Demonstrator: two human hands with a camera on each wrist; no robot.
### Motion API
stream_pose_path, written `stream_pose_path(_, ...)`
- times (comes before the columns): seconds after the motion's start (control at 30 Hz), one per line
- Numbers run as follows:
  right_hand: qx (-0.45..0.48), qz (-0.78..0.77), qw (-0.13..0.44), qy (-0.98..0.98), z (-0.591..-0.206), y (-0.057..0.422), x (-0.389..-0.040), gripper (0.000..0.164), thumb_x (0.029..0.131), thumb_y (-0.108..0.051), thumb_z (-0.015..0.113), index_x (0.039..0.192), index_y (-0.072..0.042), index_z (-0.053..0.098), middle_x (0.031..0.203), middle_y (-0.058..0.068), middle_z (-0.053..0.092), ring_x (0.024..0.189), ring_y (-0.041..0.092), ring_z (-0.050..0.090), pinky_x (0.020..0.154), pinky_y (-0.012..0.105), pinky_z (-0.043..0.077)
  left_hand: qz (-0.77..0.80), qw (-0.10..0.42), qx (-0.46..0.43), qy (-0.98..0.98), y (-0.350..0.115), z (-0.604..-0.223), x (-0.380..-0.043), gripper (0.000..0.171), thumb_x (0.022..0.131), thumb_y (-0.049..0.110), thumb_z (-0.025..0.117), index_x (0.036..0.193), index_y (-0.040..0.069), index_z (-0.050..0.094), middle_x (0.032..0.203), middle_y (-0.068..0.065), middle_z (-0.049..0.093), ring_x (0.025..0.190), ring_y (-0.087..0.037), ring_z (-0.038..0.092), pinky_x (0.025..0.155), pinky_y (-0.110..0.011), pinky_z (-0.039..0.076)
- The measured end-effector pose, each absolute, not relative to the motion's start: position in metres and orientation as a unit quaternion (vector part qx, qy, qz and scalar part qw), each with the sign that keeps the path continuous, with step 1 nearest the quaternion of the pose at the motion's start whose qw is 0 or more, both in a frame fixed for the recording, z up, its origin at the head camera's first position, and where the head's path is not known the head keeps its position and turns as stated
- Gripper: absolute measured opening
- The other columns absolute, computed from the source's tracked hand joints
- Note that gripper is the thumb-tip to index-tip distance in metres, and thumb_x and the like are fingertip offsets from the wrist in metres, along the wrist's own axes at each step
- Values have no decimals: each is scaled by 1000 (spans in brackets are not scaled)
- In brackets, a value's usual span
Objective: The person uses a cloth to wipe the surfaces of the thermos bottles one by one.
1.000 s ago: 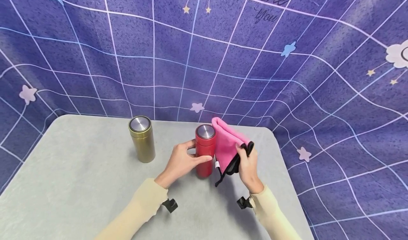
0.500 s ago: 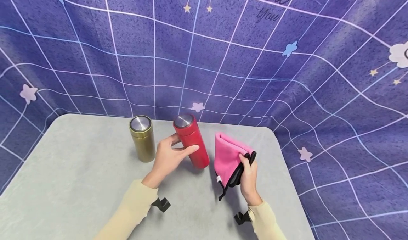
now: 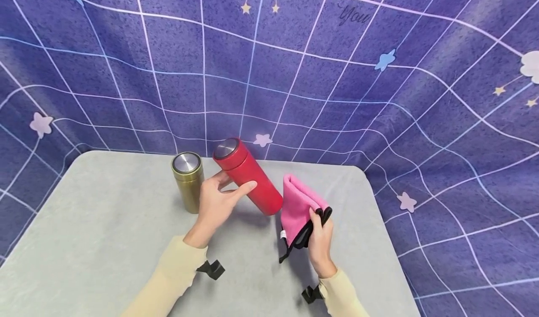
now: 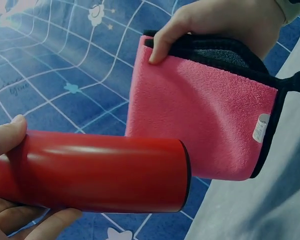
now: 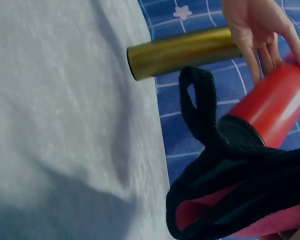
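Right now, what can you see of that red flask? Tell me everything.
The red vacuum flask is a smooth, glossy cylinder, metallic-looking, with its lid on, a brushed silver disc on top and a dark base. It is tilted and raised off the grey table, its top leaning to the person's left. The left hand grips it around the body, below the lid. Its base is beside the pink cloth; whether they touch is unclear.

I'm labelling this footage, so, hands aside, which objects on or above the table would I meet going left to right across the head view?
Gold flask, red flask, pink cloth.
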State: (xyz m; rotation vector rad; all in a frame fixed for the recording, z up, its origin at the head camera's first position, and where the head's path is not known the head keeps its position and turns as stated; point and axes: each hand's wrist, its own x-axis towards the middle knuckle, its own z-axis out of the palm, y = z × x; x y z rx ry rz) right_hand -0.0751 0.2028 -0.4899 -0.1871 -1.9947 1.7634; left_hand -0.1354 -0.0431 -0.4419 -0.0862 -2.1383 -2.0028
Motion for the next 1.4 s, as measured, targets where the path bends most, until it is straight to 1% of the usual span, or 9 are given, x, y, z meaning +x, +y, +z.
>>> stream_pose_path(0.17,-25,641,239,-729,-489,194,-69,26,105,-8,56,82,4,54,66,-7,36,57,8,37,52,24,37,-691,110,-36,-714,-40,-444,-133,36,83,26,96,112,12,81,106,-5,81,105,-22,76,78,-30,67)
stream_pose_path(0.3,4,633,244,-735,-491,189,-66,17,105,-4,56,91,3,63,65,-9,35,53,5,33,48,25,34,-707,108,-36,-698,-35,-445,-129,37,83,24,95,113,10,81,107,-7,81,105,-23,76,77,-32,67)
stream_pose_path(0.43,31,632,252,-732,-494,186,-64,21,104,0,55,114,1,74,64,-6,41,54,4,32,47,25,34,-712,111,-25,-693,-32,-446,-127,37,84,26,95,115,10,81,108,-7,81,106,-23,76,77,-32,67)
stream_pose_path(0.6,62,633,258,-727,-495,182,-63,36,106,2,52,135,-4,72,70,9,52,62,6,38,55,25,38,-701,124,-4,-703,-31,-446,-125,37,86,31,93,115,13,81,107,-4,81,107,-23,76,81,-30,66)
stream_pose_path(0.7,52,634,263,-725,-495,181,-63,33,106,1,53,131,-2,73,78,13,58,68,9,44,62,22,42,-695,125,6,-708,-31,-445,-123,38,86,33,92,116,13,81,106,-3,81,107,-24,76,86,-35,65)
stream_pose_path(0.8,17,641,257,-723,-493,179,-65,20,106,-3,54,113,4,71,78,7,55,69,10,46,65,22,42,-695,119,9,-709,-31,-444,-121,39,86,35,92,117,13,81,107,-2,81,107,-23,75,90,-42,64)
stream_pose_path(0.9,-20,653,244,-716,-491,178,-68,19,107,-9,54,101,8,62,77,1,48,70,10,47,68,21,43,-698,115,6,-707,-32,-444,-119,40,87,35,92,118,14,81,108,-1,81,108,-22,75,90,-41,64)
stream_pose_path(1.13,-47,733,200,-648,-483,179,-75,28,110,-18,50,116,2,68,103,7,73,91,16,72,84,24,58,-716,124,-4,-687,-29,-440,-116,38,87,30,92,119,15,81,108,-1,81,110,-21,74,82,-30,65)
stream_pose_path(1.4,-109,852,104,-502,-479,176,-82,28,113,-28,42,111,-10,63,100,3,77,87,16,75,75,31,64,-742,142,-51,-653,-20,-440,-110,34,84,18,94,115,14,81,103,-3,81,98,-22,79,73,-35,67)
